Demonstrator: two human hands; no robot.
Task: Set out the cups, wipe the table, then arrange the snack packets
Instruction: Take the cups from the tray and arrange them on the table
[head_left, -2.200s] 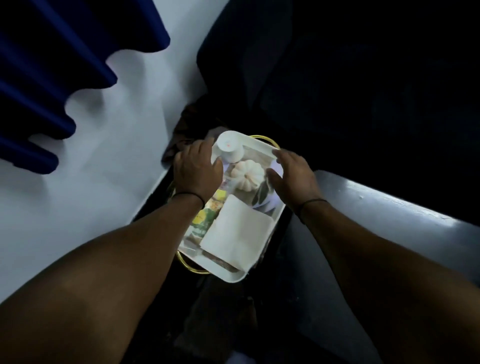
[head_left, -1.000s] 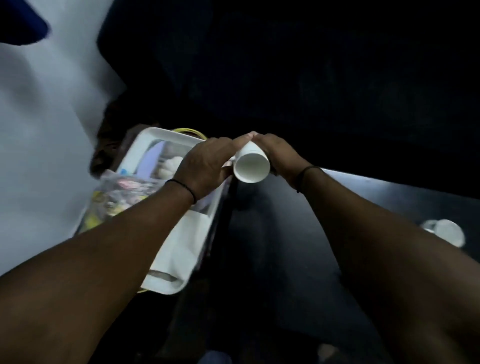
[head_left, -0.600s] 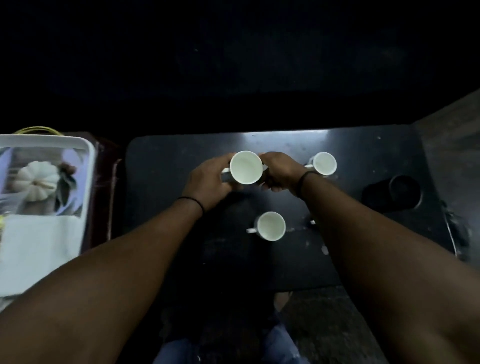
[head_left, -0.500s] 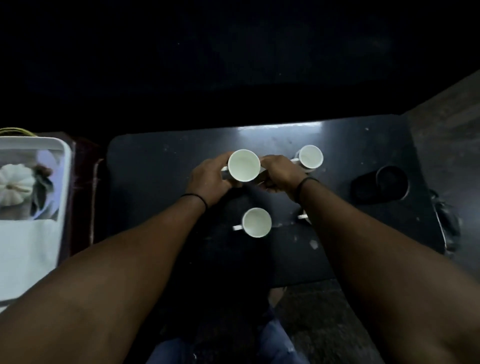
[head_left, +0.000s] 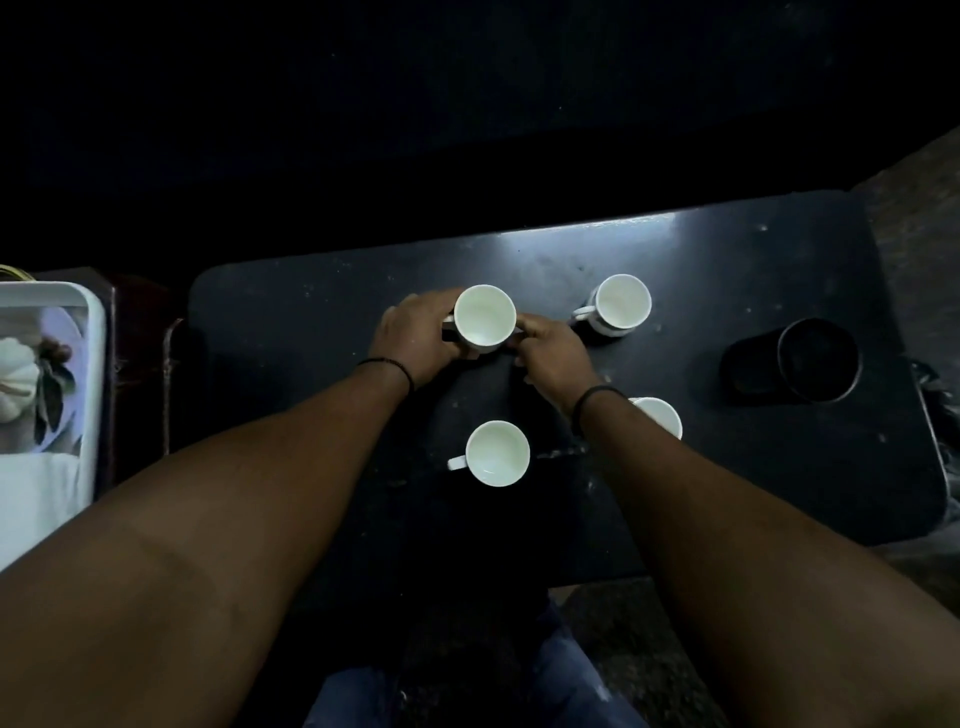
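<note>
Left hand (head_left: 415, 340) and right hand (head_left: 553, 356) cupped inward, arms extended.

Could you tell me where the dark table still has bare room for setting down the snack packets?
Bare: the table's left end, between its edge and the left hand, and the near-right corner below the dark container. Crowded: the middle, where both hands hold one cup among three other cups.

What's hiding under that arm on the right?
A white cup peeks out from under the right forearm. Only its rim shows; its handle and the rest are covered.
</note>
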